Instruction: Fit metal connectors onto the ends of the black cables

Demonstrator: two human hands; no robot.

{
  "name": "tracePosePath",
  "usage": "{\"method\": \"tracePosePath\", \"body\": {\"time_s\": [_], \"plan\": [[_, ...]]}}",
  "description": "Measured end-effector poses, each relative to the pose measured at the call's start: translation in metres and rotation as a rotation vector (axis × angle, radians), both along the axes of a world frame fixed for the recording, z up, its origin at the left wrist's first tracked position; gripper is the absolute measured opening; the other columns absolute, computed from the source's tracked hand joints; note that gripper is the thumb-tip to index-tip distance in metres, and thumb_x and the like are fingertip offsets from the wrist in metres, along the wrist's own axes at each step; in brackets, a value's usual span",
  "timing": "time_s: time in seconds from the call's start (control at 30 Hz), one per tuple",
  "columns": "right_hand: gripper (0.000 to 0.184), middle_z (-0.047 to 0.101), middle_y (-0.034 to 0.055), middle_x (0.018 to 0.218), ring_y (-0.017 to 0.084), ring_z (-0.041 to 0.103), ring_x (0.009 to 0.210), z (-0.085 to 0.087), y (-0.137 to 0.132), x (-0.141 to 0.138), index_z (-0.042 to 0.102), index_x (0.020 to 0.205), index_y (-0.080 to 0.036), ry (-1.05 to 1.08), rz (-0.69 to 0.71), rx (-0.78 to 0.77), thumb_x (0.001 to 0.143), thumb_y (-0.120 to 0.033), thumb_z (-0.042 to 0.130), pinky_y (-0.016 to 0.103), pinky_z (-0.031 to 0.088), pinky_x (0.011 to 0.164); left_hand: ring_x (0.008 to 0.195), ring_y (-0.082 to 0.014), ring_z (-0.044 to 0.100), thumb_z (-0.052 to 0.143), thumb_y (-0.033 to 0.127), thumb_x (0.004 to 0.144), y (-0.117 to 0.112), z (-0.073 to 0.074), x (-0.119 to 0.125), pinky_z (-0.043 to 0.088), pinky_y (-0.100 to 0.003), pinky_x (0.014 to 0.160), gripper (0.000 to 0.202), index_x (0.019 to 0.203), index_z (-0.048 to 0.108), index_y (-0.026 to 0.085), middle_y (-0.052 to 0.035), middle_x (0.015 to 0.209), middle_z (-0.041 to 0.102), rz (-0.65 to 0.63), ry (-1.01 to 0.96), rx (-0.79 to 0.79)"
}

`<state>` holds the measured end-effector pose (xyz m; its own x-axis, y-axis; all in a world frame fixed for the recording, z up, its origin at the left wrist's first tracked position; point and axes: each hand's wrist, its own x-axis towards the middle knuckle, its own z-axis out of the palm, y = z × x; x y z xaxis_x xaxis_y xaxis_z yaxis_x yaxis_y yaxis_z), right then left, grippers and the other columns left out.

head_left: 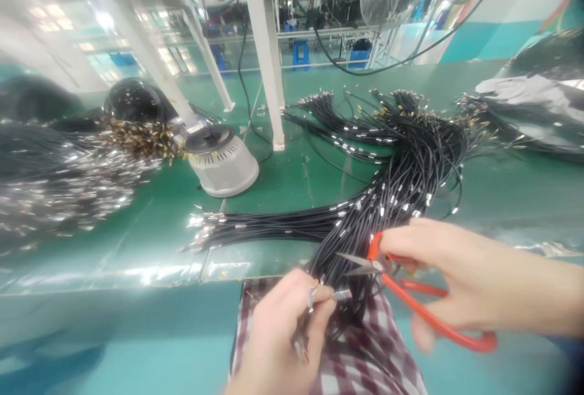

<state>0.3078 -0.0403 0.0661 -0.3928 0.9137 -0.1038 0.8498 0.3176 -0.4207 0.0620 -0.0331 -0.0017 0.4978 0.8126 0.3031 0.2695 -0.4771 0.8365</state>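
Note:
My left hand (292, 322) pinches a thin black cable by its metal end (341, 294), low at the table's front edge. In my right hand (438, 267) is a pair of red-handled scissors (410, 297), blades parted and pointing left. Their tips are just above and to the right of the pinched cable end, apart from it. Behind both hands a thick bundle of black cables (383, 194) with small white and metallic bands runs over the table edge onto a checkered cloth (369, 370). One strand group (274, 224) stretches left across the tabletop.
The green table (283, 182) carries a white round device with a black top (225, 167). More cable heaps with shiny ends (68, 176) lie at the left. Cables under plastic (529, 115) lie at the right. A white post (267, 66) rises behind, and a black cord (365, 72) hangs there.

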Motion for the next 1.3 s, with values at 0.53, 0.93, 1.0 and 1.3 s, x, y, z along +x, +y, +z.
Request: {"method": "tracePosePath", "body": {"time_s": [0.53, 0.93, 1.0, 1.3], "plan": [[0.029, 0.053, -0.0031, 0.041, 0.015, 0.038, 0.047, 0.008, 0.014, -0.006, 0.051, 0.049, -0.023, -0.364, 0.308, 0.107, 0.072, -0.029, 0.068, 0.031, 0.019, 0.053, 0.066, -0.0179, 0.057, 0.053, 0.001, 0.083, -0.009, -0.002, -0.001, 0.046, -0.03, 0.06, 0.019, 0.088, 0.062, 0.018, -0.0058, 0.072, 0.061, -0.065, 0.055, 0.061], [0.038, 0.045, -0.0037, 0.04, 0.012, 0.028, 0.042, 0.005, 0.012, -0.006, 0.05, 0.047, -0.021, -0.254, 0.294, 0.01, 0.077, -0.038, 0.066, 0.028, 0.018, 0.046, 0.067, -0.0194, 0.061, 0.061, -0.005, 0.074, -0.012, 0.0, 0.001, 0.049, -0.029, 0.062, 0.03, 0.09, 0.068, 0.019, -0.006, 0.073, 0.066, 0.038, -0.133, 0.085], [0.04, 0.039, -0.0057, 0.04, 0.01, 0.023, 0.042, 0.004, 0.013, -0.008, 0.049, 0.047, -0.02, -0.199, 0.247, -0.104, 0.077, -0.037, 0.067, 0.025, 0.019, 0.044, 0.067, -0.0191, 0.062, 0.062, -0.005, 0.074, -0.012, 0.0, 0.001, 0.05, -0.029, 0.062, 0.03, 0.089, 0.069, 0.02, -0.0057, 0.072, 0.067, 0.047, -0.148, 0.085], [0.041, 0.042, -0.0055, 0.052, 0.008, 0.036, 0.044, -0.012, 0.048, -0.008, 0.054, 0.063, -0.018, 0.334, -0.178, -0.647, 0.078, -0.056, 0.061, 0.019, 0.029, 0.041, 0.044, -0.0121, 0.053, 0.069, 0.021, 0.077, 0.004, 0.008, -0.007, 0.041, -0.022, 0.045, 0.009, 0.07, 0.07, 0.017, -0.003, 0.055, 0.066, 0.33, -0.324, -0.646]]}}
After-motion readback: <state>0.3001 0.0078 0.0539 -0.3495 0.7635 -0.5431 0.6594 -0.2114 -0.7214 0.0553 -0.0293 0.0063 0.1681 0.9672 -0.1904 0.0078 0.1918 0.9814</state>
